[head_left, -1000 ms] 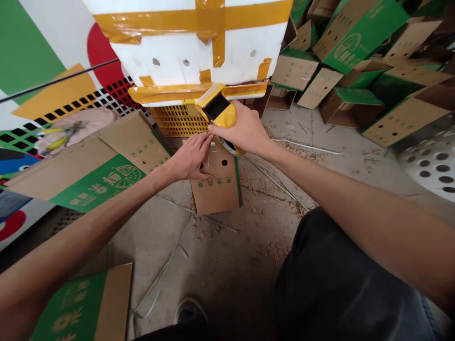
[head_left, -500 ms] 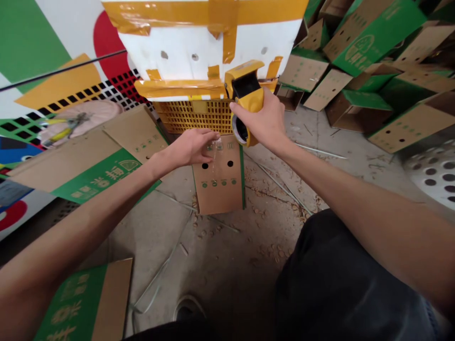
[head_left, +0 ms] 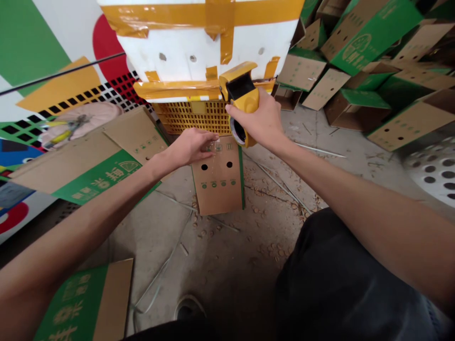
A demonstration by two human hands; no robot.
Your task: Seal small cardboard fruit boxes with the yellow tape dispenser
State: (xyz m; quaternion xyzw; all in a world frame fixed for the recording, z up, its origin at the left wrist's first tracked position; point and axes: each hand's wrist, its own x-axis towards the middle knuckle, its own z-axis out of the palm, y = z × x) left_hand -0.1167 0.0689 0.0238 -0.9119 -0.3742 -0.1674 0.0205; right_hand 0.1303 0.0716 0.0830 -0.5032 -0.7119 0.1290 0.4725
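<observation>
Concrete floor (head_left: 220, 255) underfoot, scrap-littered, hemmed in on most sides. Clamped in right hand (head_left: 261, 121): yellow tape dispenser (head_left: 241, 97), fingers wrapped round the grip. Long axis near vertical, slightly tilted; roll at low end, head pointing up and away at lower taped edge of white foam box (head_left: 209, 47); contact there, cannot tell. Left hand (head_left: 190, 147) just beside and lower, apart from right, fingertips pinched on clear tape strip (head_left: 214, 147) at top edge of upright cardboard carton (head_left: 220, 189). Behind carton, under foam box: yellow slotted crate (head_left: 188, 116). Left: flattened green-and-brown cartons (head_left: 88, 166) close under left forearm, little clearance. Right: loose pile of cartons (head_left: 355, 71) well apart, open floor strip between. Far right edge: perforated metal surface (head_left: 432, 170). Near side blocked by own dark-trousered leg (head_left: 337, 284); bare floor open between leg and carton.
</observation>
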